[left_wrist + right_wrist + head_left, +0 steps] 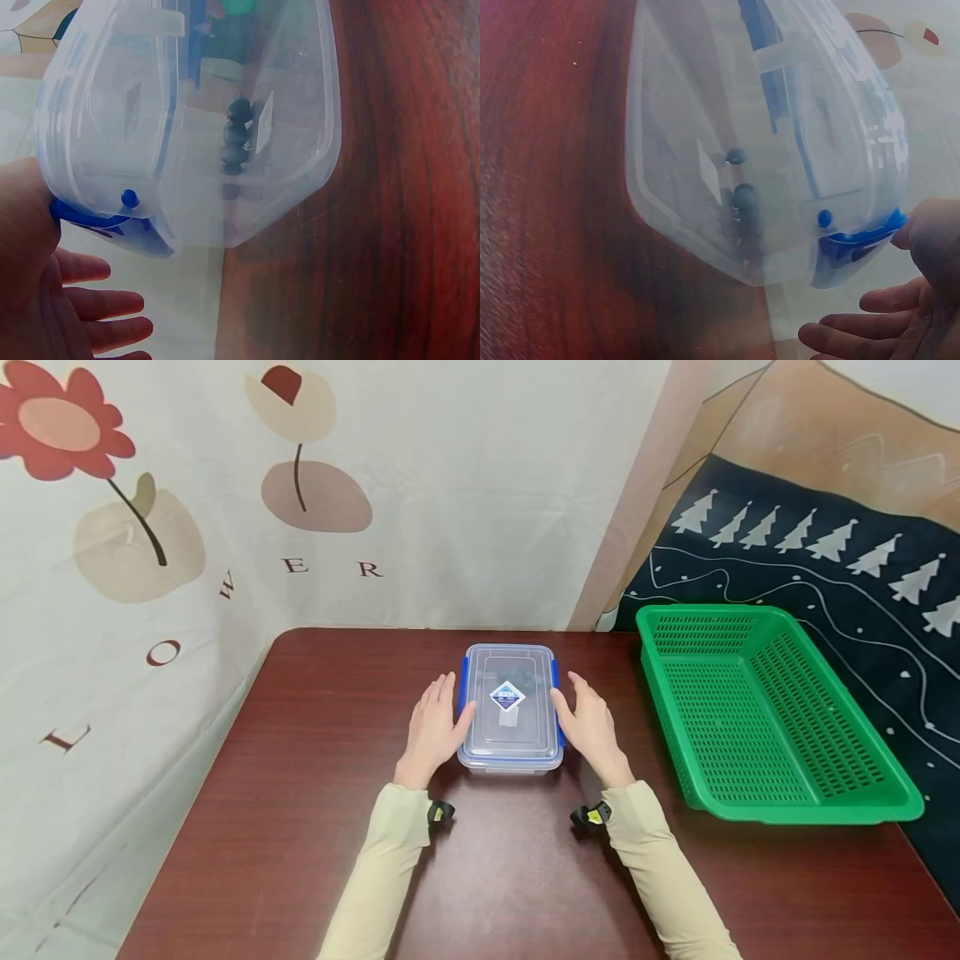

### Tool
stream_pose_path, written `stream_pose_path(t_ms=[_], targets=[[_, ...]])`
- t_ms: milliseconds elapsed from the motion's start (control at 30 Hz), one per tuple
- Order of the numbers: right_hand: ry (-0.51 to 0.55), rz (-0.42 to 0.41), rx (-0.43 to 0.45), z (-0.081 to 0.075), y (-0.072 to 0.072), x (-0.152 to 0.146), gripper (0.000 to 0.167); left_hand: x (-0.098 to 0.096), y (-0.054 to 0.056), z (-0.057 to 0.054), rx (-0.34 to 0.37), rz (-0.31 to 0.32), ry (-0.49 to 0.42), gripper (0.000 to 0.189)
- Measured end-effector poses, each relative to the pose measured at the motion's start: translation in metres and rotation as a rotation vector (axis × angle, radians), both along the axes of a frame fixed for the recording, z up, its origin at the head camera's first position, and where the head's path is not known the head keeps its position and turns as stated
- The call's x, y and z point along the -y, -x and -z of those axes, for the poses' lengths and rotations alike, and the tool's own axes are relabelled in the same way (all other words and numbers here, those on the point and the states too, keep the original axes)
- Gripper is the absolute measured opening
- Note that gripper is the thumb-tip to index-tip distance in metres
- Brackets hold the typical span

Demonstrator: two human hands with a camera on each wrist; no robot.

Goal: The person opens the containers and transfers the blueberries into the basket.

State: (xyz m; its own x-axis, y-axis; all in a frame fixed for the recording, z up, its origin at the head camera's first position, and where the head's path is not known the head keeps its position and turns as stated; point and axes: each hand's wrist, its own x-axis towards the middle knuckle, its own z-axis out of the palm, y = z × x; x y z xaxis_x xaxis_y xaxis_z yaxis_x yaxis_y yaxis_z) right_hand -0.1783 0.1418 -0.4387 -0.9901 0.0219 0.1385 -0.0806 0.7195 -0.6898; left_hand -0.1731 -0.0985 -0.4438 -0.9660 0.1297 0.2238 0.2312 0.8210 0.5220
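A clear plastic food container (517, 735) with a lid and blue side latches sits on the table, a diamond-shaped sticker on top. Several dark round balls (236, 135) show through its wall in both wrist views. My left hand (435, 727) is at the container's left side, thumb at the lid's edge and the other fingers extended beside the blue latch (142, 232). On the opposite side, my right hand (592, 727) has its thumb right at the right latch (859, 240), with its fingers extended and spread apart from the wall.
A green perforated plastic basket (675, 760) stands at the right of the dark red wooden table (300, 827). Behind the table hangs a white cloth (465, 510) printed with flowers, and a navy cloth with white trees (832, 539) lies beyond the basket.
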Motion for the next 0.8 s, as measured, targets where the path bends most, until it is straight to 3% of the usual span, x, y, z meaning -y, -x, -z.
stream_pose_path(t_ms=[133,367,633,800], targets=[[0.049,0.019,0.001,0.004,0.001,0.002,0.051,-0.001,-0.001,0.002,0.001,-0.009,-0.082,0.059],[0.13,0.053,0.045,0.014,0.006,0.004,0.044,-0.006,-0.002,0.006,0.078,-0.068,-0.271,0.046],[0.274,0.116,0.16,0.019,0.007,0.007,0.041,-0.011,0.001,0.009,0.246,-0.199,-0.437,0.041],[0.357,0.111,0.227,0.021,0.006,0.009,0.045,-0.014,0.002,0.011,0.343,-0.226,-0.497,0.041]])
